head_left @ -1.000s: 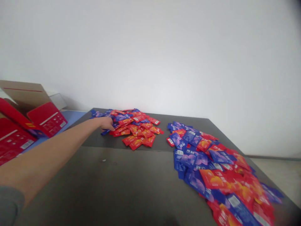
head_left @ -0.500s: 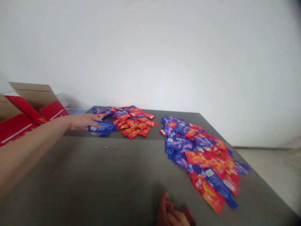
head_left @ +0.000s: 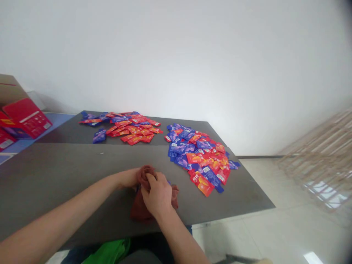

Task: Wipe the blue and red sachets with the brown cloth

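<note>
A brown cloth (head_left: 141,209) is bunched near the front edge of the dark table, with my right hand (head_left: 159,190) closed on it from above. My left hand (head_left: 134,178) reaches in from the left, its fingers hidden behind the cloth; a bit of blue shows beside and under the cloth. Farther right lies a pile of red and blue packets (head_left: 200,154). Another pile of red and blue packets (head_left: 132,128) lies at the back left, with a single blue packet (head_left: 99,136) at its near side.
Open red cardboard boxes (head_left: 27,117) stand at the far left on a blue surface (head_left: 59,119). A white wall rises behind the table (head_left: 68,161). Something green (head_left: 110,252) shows below the front edge, and a slatted rack (head_left: 321,154) stands at the right.
My left hand has come from the back-left pile to the cloth near the front edge. My right hand and the cloth are farther into view. The whole view has shifted right and down.
</note>
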Tool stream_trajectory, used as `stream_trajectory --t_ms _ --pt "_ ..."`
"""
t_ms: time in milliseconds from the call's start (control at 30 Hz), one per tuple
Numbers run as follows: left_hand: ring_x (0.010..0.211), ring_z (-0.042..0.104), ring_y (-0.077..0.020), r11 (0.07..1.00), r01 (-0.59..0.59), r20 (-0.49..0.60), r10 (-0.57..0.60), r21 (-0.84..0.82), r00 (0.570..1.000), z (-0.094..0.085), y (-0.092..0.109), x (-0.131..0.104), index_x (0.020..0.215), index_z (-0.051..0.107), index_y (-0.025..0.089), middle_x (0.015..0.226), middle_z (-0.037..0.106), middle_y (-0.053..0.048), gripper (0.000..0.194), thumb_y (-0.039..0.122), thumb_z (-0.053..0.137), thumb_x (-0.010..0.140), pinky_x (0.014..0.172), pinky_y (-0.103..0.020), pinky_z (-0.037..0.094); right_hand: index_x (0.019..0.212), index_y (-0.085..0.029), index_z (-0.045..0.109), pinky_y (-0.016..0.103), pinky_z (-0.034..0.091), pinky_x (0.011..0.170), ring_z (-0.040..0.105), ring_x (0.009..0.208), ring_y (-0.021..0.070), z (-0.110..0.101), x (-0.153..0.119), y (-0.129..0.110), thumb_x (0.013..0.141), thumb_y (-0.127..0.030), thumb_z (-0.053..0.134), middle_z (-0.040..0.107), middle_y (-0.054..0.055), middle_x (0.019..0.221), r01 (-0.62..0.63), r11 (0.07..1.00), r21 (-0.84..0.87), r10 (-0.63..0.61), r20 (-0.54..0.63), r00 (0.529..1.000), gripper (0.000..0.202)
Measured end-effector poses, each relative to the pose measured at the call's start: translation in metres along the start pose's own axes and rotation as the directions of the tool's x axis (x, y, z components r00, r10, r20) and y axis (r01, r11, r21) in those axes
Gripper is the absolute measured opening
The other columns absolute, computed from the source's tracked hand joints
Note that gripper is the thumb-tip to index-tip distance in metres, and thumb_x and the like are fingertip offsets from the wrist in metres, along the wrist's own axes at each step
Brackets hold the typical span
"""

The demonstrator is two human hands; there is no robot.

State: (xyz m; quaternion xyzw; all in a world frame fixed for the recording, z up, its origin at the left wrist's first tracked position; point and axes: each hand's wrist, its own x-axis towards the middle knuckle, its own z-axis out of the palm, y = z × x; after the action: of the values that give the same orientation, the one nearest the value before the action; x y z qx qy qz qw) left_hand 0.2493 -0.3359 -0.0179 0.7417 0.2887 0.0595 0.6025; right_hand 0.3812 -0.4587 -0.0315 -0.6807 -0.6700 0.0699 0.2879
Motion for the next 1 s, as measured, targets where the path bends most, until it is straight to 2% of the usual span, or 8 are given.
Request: stream_trajectory --t_ms 133,200,300,400,500,667,867,1000 --pt "0.072 0.064 -0.0191 0.954 0.223 -0.032 -0.234 -0.202 0.972 -0.002 -0.017 -0.021 0.089 0.072 0.016 0.082 0.069 -0.005 0.034 0.046 0.073 0.072 0.062 -0.028 0.055 0.124 -0.027 0.062 0.034 0.048 0.086 0.058 0.105 0.023 0.015 0.002 0.016 0.096 -0.037 0.053 0.061 0.008 0.114 -0.157 0.985 -0.065 0.16 0.044 0.986 0.031" --pt "0.075 0.064 -0.018 0.92 0.264 -0.07 -0.296 -0.291 0.953 -0.004 -0.024 -0.033 0.089 0.071 0.016 0.086 0.069 -0.005 0.038 0.047 0.077 0.069 0.065 -0.027 0.055 0.123 -0.027 0.062 0.034 0.047 0.085 0.058 0.105 0.0234 0.018 0.001 0.019 0.096 -0.038 0.053 0.061 0.008 0.113 -0.185 0.981 -0.061 0.188 0.051 0.981 0.03" --pt "0.075 0.063 -0.017 0.929 0.251 -0.155 -0.3 -0.273 0.941 0.0 -0.028 -0.042 0.088 0.07 0.016 0.086 0.069 -0.003 0.037 0.046 0.079 0.069 0.065 -0.026 0.055 0.121 -0.027 0.063 0.034 0.047 0.084 0.058 0.105 0.0242 0.019 0.001 0.018 0.095 -0.037 0.054 0.061 0.008 0.113 -0.201 0.979 -0.032 0.202 0.043 0.978 0.029" --pt "0.073 0.063 -0.0172 0.944 0.269 -0.195 -0.306 -0.192 0.932 0.009 -0.026 -0.04 0.086 0.069 0.015 0.083 0.069 -0.003 0.034 0.044 0.078 0.07 0.06 -0.024 0.052 0.122 -0.026 0.063 0.034 0.047 0.084 0.058 0.105 0.0245 0.019 0.001 0.017 0.095 -0.035 0.055 0.061 0.008 0.114 -0.211 0.977 0.001 0.211 0.022 0.977 0.029" --pt "0.07 0.064 -0.0176 0.935 0.307 -0.162 -0.335 -0.176 0.928 0.014 -0.022 -0.042 0.088 0.068 0.016 0.082 0.07 -0.003 0.033 0.043 0.075 0.072 0.058 -0.025 0.053 0.12 -0.026 0.063 0.034 0.047 0.083 0.058 0.104 0.0247 0.02 0.0 0.018 0.096 -0.035 0.054 0.062 0.008 0.113 -0.218 0.976 0.012 0.218 0.01 0.976 0.028" --pt "0.074 0.07 -0.0195 0.908 0.365 -0.041 -0.38 -0.204 0.924 0.018 -0.023 -0.059 0.094 0.067 0.018 0.081 0.073 -0.005 0.029 0.039 0.073 0.075 0.059 -0.023 0.053 0.121 -0.025 0.064 0.035 0.047 0.084 0.058 0.104 0.0247 0.02 -0.001 0.019 0.096 -0.035 0.053 0.061 0.009 0.113 -0.21 0.978 0.016 0.21 0.02 0.978 0.028" --pt "0.064 0.07 -0.0184 0.912 0.378 -0.122 -0.398 -0.158 0.909 0.023 -0.033 -0.057 0.095 0.067 0.018 0.075 0.074 -0.005 0.027 0.04 0.069 0.078 0.05 -0.021 0.049 0.12 -0.026 0.064 0.033 0.046 0.086 0.059 0.105 0.0232 0.017 0.0 0.022 0.095 -0.034 0.056 0.062 0.007 0.114 -0.197 0.977 0.075 0.195 0.041 0.98 0.027" --pt "0.063 0.071 -0.0187 0.911 0.38 -0.127 -0.401 -0.162 0.907 0.024 -0.033 -0.054 0.1 0.068 0.018 0.079 0.075 -0.006 0.03 0.038 0.068 0.078 0.048 -0.02 0.049 0.121 -0.029 0.063 0.029 0.046 0.085 0.06 0.102 0.0197 0.004 0.0 0.025 0.094 -0.035 0.058 0.063 0.003 0.111 -0.075 0.99 0.12 0.064 0.09 0.994 0.028"
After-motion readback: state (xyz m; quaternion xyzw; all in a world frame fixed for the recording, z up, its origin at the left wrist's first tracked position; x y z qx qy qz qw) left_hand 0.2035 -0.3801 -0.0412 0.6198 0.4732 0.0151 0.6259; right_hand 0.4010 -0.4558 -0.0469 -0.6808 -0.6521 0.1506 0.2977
